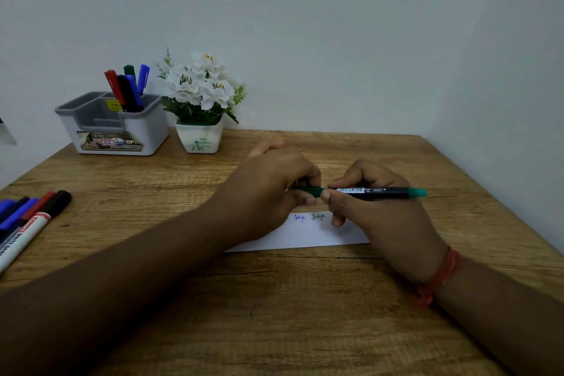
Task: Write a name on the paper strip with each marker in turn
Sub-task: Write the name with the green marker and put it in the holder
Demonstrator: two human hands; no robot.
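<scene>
A green marker (375,192) lies level in the air above the white paper strip (305,236). My right hand (375,217) grips its black barrel. My left hand (274,189) pinches the green cap end of the same marker. The strip lies flat on the wooden table (274,314), partly hidden under both hands. Two small written names show on it, one blue and one darker. Several more markers (27,223) lie at the table's left edge, and others stand in a grey organizer (116,122) at the back left.
A white pot of white artificial flowers (201,107) stands beside the organizer near the back wall. A wall runs close along the table's right side. A red thread band circles my right wrist.
</scene>
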